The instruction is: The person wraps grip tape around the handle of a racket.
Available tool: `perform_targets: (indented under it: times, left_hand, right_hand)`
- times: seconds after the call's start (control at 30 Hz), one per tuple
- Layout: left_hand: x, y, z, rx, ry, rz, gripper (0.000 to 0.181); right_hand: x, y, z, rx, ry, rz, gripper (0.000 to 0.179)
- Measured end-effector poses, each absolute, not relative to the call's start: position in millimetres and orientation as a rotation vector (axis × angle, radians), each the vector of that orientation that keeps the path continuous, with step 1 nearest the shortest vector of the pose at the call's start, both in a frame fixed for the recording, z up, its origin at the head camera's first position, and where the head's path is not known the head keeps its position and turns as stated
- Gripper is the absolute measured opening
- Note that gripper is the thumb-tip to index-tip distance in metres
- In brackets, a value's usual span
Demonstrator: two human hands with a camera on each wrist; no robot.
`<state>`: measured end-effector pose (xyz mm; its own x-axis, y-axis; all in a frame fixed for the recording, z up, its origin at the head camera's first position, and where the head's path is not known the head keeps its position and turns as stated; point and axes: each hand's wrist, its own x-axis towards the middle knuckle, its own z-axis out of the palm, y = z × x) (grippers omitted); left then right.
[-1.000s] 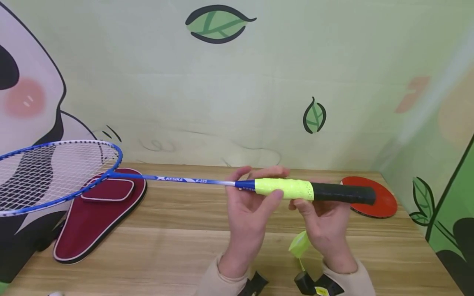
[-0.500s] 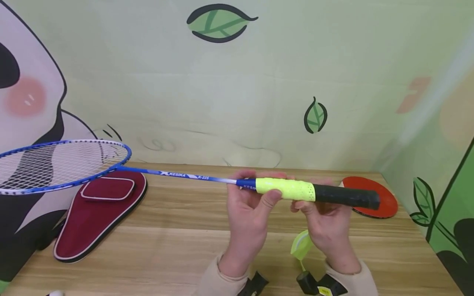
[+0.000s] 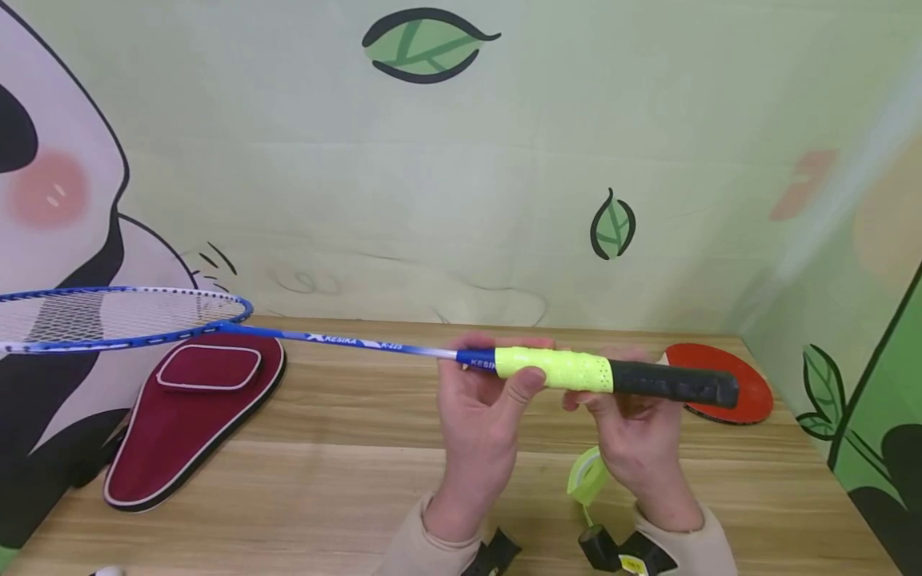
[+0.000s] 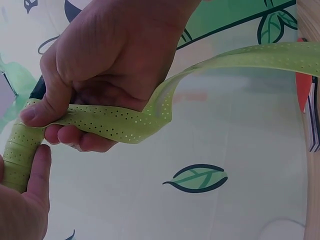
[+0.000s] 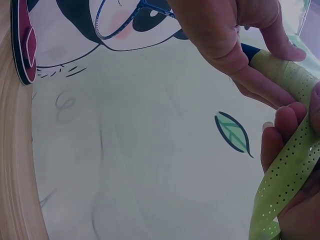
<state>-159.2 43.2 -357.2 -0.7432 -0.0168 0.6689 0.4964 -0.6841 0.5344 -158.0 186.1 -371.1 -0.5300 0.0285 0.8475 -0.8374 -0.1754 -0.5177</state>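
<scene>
A blue badminton racket is held level above the table, its head at the left. Yellow-green perforated grip tape covers the upper handle in overlapping turns; the lower handle is bare black. My left hand grips the wrapped part, thumb in front and fingers behind. At the wrap's lower edge my right hand pinches the tape against the handle. In the left wrist view, a loose tape length runs from under the right thumb through that hand and trails away.
A dark red paddle case lies on the wooden table at left. Behind my right hand lies a red table tennis paddle. A printed cloth backdrop stands behind the table. A small white object shows at the bottom left edge.
The racket has turned about its shaft, so its head appears narrower and more edge-on. Both hands keep nearly the same place, and the wrap's lower edge looks nearly unchanged.
</scene>
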Motion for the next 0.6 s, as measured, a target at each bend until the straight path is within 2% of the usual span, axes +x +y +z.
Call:
perform_targets:
  times: [0.6]
  left_hand:
    - [-157.9,41.8,-356.9,-0.857,-1.084,-2.470,0.043]
  right_hand:
    - [-159.2,187.4,-370.7,0.965,-1.488,1.731,0.029]
